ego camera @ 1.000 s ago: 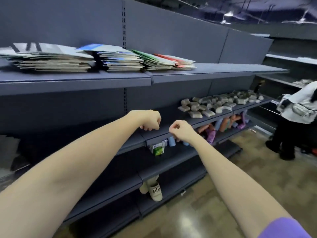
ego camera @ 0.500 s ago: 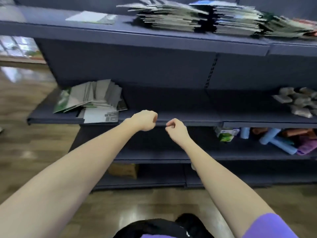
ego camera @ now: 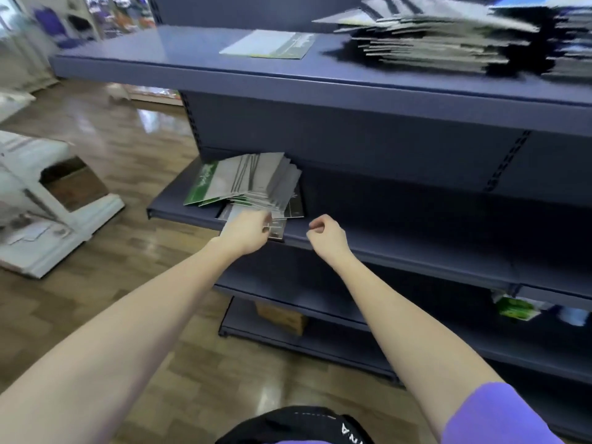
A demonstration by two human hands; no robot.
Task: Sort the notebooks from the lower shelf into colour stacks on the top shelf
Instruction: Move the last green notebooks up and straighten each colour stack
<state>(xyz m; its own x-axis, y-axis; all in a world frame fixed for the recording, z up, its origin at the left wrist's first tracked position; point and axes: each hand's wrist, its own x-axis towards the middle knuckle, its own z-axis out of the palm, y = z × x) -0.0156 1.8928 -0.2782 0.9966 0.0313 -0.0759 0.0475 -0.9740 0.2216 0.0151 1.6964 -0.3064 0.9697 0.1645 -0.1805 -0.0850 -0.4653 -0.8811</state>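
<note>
hands at the lower shelf, by the loose notebooks

over on the far left a white cabinet (ego camera: 48,200) stands on the wooden floor (ego camera: 134,145). next comes the dark blue shelving. on the lower shelf (ego camera: 400,248), at its left end, a loose pile of notebooks (ego camera: 253,184) lies fanned out, grey covers mostly, with a green one at the left edge. the left hand (ego camera: 246,232) is on the front of that pile, fingers curled at the edge of the lowest notebook; it is blurred, so i cannot tell whether it really has hold of it. above, on the top shelf (ego camera: 192,64), a single notebook (ego camera: 269,44) lies flat on its own. just right of the left hand, apart from the pile, the right hand (ego camera: 326,233) hovers over the shelf edge with its fingers curled in and nothing in it. further right on the top shelf sits a tall stack of notebooks (ego camera: 442,43), smeared by motion, with a blue cover (ego camera: 544,1) showing beyond it. low on the right, a small green carton (ego camera: 512,307) sits on a shelf below.
</note>
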